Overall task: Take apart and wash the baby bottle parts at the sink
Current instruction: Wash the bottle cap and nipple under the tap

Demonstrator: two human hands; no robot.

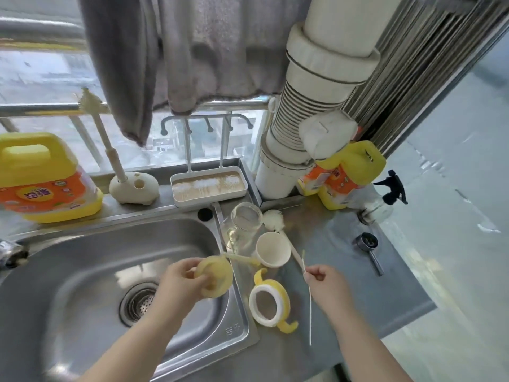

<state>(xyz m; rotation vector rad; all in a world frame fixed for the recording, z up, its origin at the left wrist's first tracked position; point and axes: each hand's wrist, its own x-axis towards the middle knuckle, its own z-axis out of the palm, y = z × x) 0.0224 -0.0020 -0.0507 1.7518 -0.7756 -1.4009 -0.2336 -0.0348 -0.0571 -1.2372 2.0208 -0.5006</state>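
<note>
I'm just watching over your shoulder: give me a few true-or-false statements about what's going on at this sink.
1. The left hand holds a yellow bottle part over the sink. True.
2. The right hand holds a sponge. False: it pinches a thin white straw brush.
3. The glass bottle lies in the basin. False: it sits on the counter beside the sink.
4. The yellow handle ring lies on the counter. True.

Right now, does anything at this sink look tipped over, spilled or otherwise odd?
Yes: the clear glass bottle lies on its side by the sink rim, and the spray bottle lies tipped over on the wet counter.
</note>
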